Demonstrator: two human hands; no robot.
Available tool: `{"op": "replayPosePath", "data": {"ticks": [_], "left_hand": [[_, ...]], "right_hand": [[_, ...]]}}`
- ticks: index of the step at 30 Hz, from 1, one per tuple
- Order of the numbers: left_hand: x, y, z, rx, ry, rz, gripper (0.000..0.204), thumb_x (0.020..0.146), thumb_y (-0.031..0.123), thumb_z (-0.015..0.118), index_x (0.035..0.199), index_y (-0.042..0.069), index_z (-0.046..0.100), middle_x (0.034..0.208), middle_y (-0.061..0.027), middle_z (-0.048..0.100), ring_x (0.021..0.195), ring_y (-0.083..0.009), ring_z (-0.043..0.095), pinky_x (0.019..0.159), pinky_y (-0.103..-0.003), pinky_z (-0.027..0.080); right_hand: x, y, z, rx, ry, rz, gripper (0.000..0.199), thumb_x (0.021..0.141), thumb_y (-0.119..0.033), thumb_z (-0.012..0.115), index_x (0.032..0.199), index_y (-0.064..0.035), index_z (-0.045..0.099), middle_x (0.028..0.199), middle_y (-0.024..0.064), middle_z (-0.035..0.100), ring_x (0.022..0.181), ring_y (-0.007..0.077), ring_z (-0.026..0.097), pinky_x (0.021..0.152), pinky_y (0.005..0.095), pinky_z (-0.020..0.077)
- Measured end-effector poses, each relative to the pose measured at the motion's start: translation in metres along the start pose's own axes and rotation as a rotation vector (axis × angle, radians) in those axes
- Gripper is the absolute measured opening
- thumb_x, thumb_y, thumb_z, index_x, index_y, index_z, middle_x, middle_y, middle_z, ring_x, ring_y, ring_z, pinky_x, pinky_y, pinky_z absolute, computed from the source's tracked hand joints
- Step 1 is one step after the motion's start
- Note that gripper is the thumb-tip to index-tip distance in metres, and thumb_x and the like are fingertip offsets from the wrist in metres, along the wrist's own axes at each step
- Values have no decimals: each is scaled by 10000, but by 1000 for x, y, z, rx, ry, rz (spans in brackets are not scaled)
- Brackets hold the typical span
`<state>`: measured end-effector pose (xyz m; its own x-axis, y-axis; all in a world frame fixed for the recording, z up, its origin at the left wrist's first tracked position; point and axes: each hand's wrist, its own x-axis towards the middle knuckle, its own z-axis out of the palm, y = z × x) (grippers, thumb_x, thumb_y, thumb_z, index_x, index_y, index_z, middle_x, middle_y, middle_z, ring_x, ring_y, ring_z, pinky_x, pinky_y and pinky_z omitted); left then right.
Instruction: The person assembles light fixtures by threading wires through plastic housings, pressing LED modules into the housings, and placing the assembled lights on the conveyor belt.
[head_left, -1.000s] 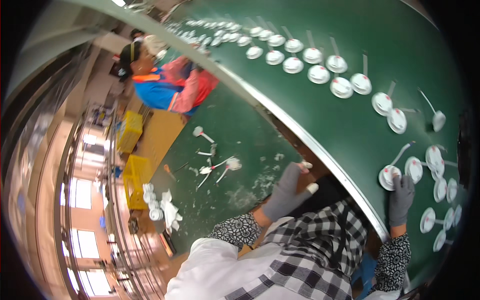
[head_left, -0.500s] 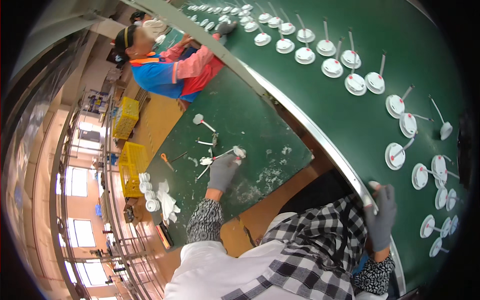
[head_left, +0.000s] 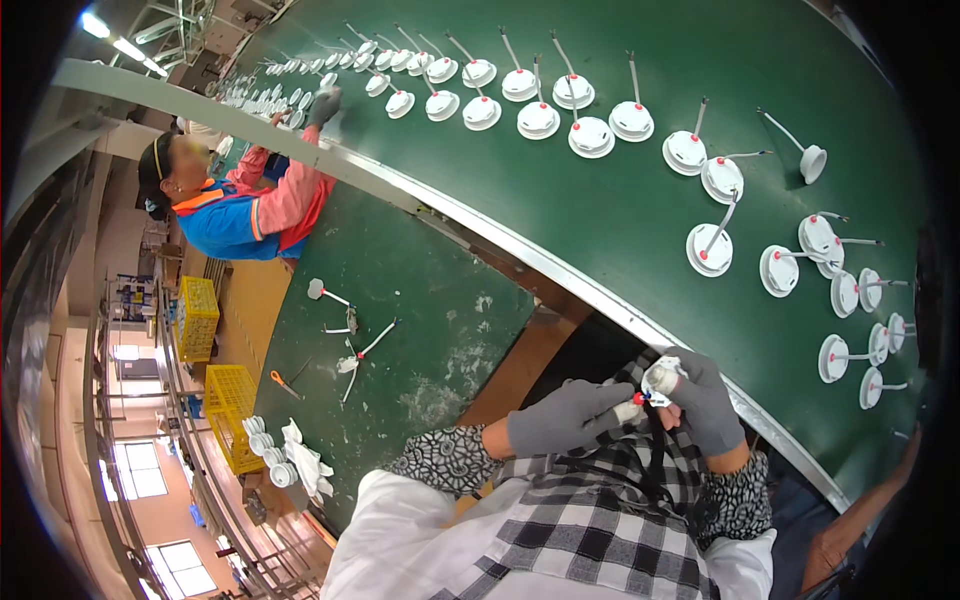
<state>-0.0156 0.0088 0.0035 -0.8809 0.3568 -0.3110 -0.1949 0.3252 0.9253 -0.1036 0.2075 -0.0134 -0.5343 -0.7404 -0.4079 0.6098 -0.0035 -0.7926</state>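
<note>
Yellow crates [head_left: 198, 318], far left. Loose white parts [head_left: 348, 330] on green surface [head_left: 440, 330]. Left hand [head_left: 565, 416], grey-gloved, fingers pinching small white part [head_left: 660, 380]; right hand [head_left: 705, 400] closed around it, held before the chest. White discs [head_left: 590, 135] on belt.

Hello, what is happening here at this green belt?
A person in grey gloves holds one small white round part close to the body: the right hand grips it, and the left hand touches it. Many similar white parts with thin stems lie on the green belt. Farther along, a co-worker reaches onto the belt.
</note>
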Motion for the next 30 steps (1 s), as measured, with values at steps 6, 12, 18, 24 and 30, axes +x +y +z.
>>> {"op": "replayPosePath", "data": {"ticks": [6, 12, 18, 24, 30], "left_hand": [[5, 1, -9, 254, 13, 125, 193, 916, 199, 539, 1057, 68, 561, 763, -103, 595, 685, -259, 617, 621, -345, 484], [3, -15, -20, 1060, 446, 416, 194, 796, 105, 605, 978, 70, 546, 775, -59, 510, 690, -206, 549, 613, -318, 453], [-15, -14, -20, 1125, 402, 376, 180, 821, 142, 587, 993, 105, 551, 763, -42, 537, 678, -192, 577, 574, -296, 465], [-39, 11, -41, 959, -55, 143, 226, 842, 158, 569, 1066, 134, 553, 792, -45, 606, 721, -251, 630, 561, -334, 499], [-87, -12, -72, 619, 215, -70, 219, 947, 272, 484, 915, 69, 562, 793, -119, 618, 734, -351, 607, 639, -430, 479]], "right_hand": [[-20, 3, -6, -43, 303, -185, 244, 906, -221, 589, 857, 17, 612, 530, 13, 521, 391, 77, 445, 384, 217, 321], [-21, 0, -12, 139, 395, -223, 266, 936, -226, 524, 788, -5, 548, 505, -6, 411, 394, 86, 401, 380, 230, 299], [-24, 1, -12, 179, 341, -218, 244, 925, -196, 528, 799, 11, 557, 503, -2, 407, 400, 100, 412, 385, 236, 311], [-15, -2, -16, 61, 197, -166, 269, 876, -209, 546, 743, 25, 564, 523, 24, 467, 387, 96, 401, 402, 238, 320], [29, -12, -42, -19, 294, -468, 190, 929, -185, 504, 832, -24, 537, 565, 0, 454, 466, 109, 449, 495, 248, 381]]}}
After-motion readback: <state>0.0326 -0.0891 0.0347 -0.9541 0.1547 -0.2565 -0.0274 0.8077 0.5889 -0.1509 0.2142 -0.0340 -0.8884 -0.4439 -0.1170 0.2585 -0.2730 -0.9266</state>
